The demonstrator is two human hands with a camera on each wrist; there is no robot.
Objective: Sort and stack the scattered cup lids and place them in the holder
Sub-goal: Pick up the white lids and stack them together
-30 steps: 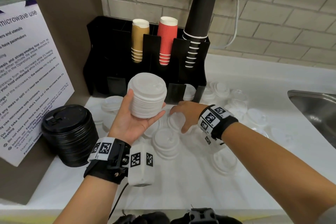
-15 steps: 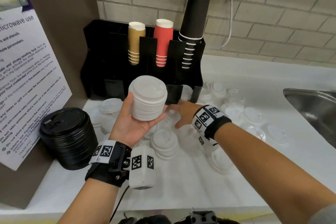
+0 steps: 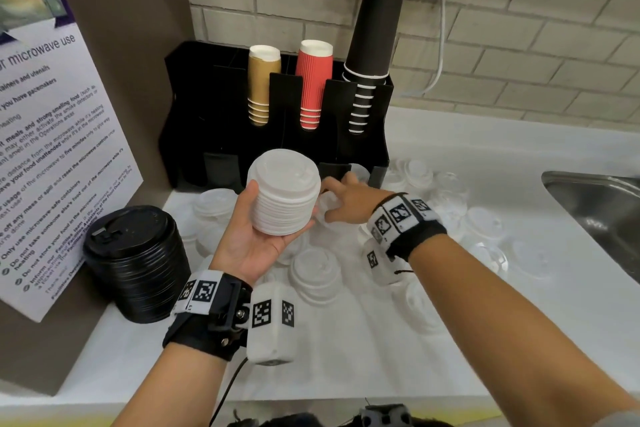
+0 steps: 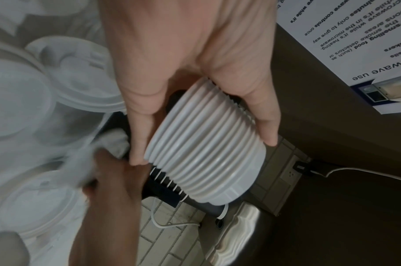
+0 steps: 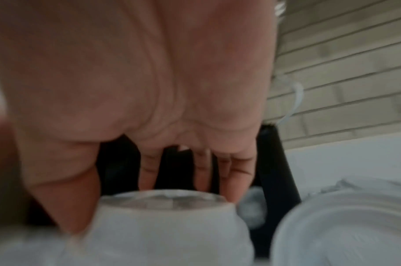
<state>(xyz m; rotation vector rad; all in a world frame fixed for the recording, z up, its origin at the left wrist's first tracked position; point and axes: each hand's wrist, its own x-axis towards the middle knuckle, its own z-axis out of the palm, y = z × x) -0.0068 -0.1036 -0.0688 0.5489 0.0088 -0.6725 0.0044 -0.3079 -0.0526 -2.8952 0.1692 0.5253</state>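
- A tall stack of white lids [image 3: 284,198] sits upright in the palm of the left hand [image 3: 254,239], raised above the counter, just in front of the black holder [image 3: 221,107].
- The left wrist view shows the thumb on one side of the stack [image 4: 208,149] and the fingers [image 4: 140,129] on the other, curled round its ribbed wall.
- The right hand [image 3: 349,201] reaches over the loose lids just right of the held stack, close to the holder's near edge. Its fingers point down toward a clear lid [image 5: 167,198] in the right wrist view; the blur hides whether they grip it, so I cannot tell.
- Scattered white and clear lids [image 3: 315,274] cover the white counter [image 3: 519,340] from below the hands out to the right, some already in short piles.
- A stack of black lids [image 3: 135,260] stands at the near left, well apart from the hands.
- The holder's far slots carry gold cups [image 3: 261,87], red cups [image 3: 313,83] and tall black cups [image 3: 372,48], all upside down.
- A microwave notice [image 3: 52,149] hangs on the left panel.
- A steel sink [image 3: 602,215] lies at the right edge.
- A brick wall [image 3: 519,45] runs behind, with a white cable [image 3: 441,45] hanging down it.
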